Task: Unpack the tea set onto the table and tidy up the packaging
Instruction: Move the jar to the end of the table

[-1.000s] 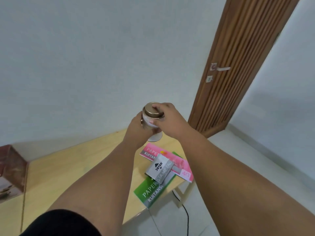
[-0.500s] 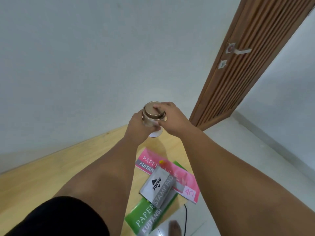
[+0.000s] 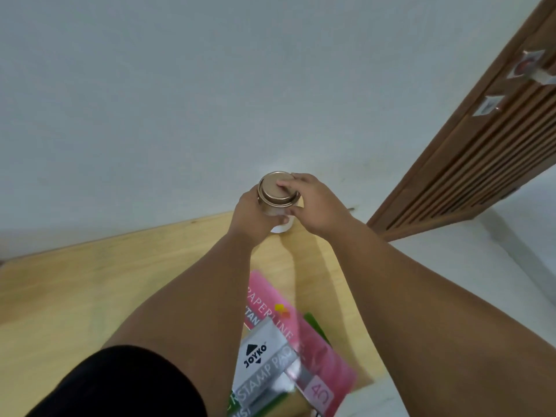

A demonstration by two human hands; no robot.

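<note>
A small glass jar with a gold metal lid (image 3: pixel 276 192) is held up above the far right corner of the wooden table (image 3: pixel 90 284). My left hand (image 3: pixel 255 215) wraps around the jar's body from the left. My right hand (image 3: pixel 313 200) grips the lid from the right, fingertips on its top. A small white round object (image 3: pixel 284 227) shows just below the jar on the table; I cannot tell what it is.
A pink receipt book (image 3: pixel 288 326), a green one (image 3: pixel 316 326) and a grey Joyko stamp pad box (image 3: pixel 264 365) lie at the table's near right edge. White wall behind, a wooden slatted door (image 3: pixel 487 152) at right, pale floor beyond the table edge.
The view has tilted down and to the right; the red box at the left has left the frame. Both hands keep the same hold on the jar and lid.
</note>
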